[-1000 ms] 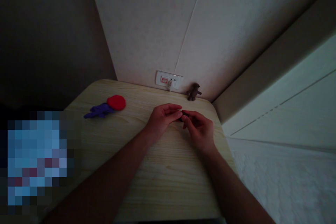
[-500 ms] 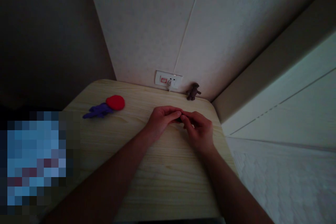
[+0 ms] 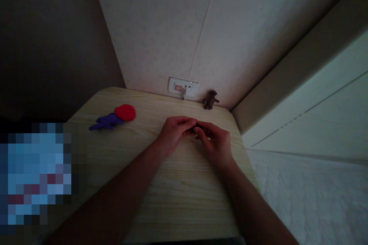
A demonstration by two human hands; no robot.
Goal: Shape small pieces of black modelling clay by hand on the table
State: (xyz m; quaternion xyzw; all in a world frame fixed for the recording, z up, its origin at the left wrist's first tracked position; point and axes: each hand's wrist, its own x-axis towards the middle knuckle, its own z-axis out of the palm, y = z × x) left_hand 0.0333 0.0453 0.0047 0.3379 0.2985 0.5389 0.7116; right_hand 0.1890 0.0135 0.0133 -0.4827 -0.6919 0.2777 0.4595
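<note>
Over the middle of the table, my left hand (image 3: 174, 132) and my right hand (image 3: 217, 143) meet at the fingertips. Both are closed, pinching a small dark piece of modelling clay (image 3: 196, 128) between thumbs and fingers. Most of that piece is hidden, so its shape cannot be made out. Beyond my right hand a small dark brown clay figure (image 3: 210, 100) with stubby arms and legs stands upright close to the wall. Off to the left lies a purple clay figure (image 3: 107, 121), its right end touching a flat round red clay piece (image 3: 125, 112).
The light wooden table (image 3: 161, 206) has rounded far corners and meets a pale wall with a socket plate (image 3: 176, 86) and a plug (image 3: 184, 92) in it. A white panel stands on the right, above a white quilted surface (image 3: 310, 199). A blurred blue patch covers the lower left.
My fingers shift slightly around the dark clay, and my left index finger has come down closer to the right fingertips. The view drifts a little; the figures on the table stay put.
</note>
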